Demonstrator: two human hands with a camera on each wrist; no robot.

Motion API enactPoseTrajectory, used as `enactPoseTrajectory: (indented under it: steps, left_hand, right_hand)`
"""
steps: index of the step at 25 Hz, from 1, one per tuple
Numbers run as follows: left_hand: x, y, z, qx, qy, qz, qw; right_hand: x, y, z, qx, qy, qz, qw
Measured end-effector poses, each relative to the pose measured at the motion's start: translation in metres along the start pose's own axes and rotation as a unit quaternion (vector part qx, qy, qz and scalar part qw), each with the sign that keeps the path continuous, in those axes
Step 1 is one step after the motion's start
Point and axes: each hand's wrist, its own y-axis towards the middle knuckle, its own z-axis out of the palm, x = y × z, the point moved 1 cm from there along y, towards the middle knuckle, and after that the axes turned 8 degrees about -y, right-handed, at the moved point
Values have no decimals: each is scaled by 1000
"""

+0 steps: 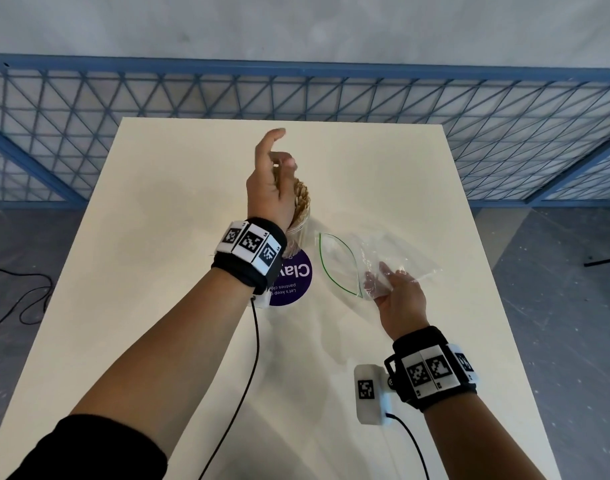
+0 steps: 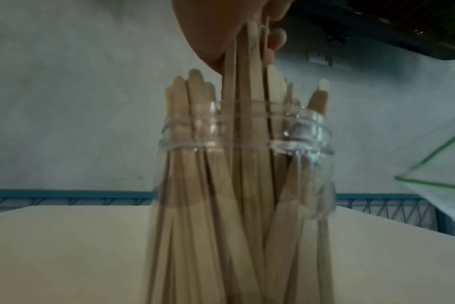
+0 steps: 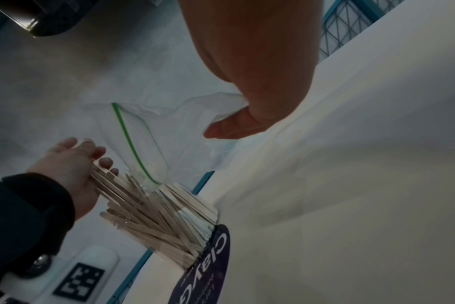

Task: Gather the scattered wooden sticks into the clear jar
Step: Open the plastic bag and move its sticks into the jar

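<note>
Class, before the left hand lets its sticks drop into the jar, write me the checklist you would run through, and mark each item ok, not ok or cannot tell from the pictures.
1. Clear jar upright on the table: ok.
2. Lower ends of the sticks held by the left hand already below the jar's rim: ok.
3. Jar mouth has room left among the wooden sticks: cannot tell, it looks crowded.
4. Plastic bag in the right hand clear of the jar mouth: ok.
5. No sticks left loose on the table: ok in the head view.
6. Jar steadied by a hand: not ok.
</note>
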Motion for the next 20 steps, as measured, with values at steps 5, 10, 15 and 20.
enactPoseTrajectory:
  steps: [5,10,15,20]
  left_hand:
    - [16,-20,-8,103,193,65,974]
    - [24,-33,-14,223,423,82,875]
    - [-19,-65,-9,144,252,131,948]
    - [-70,-103,0,216,-86,-311,921]
  right_hand:
    - [5,-4,0,-2,19,-2,1000]
    - [11,-7,1,40,34,-11,999]
    - [22,-33,4,93,47,-57,993]
    - [22,-75,-9,144,12,-112,983]
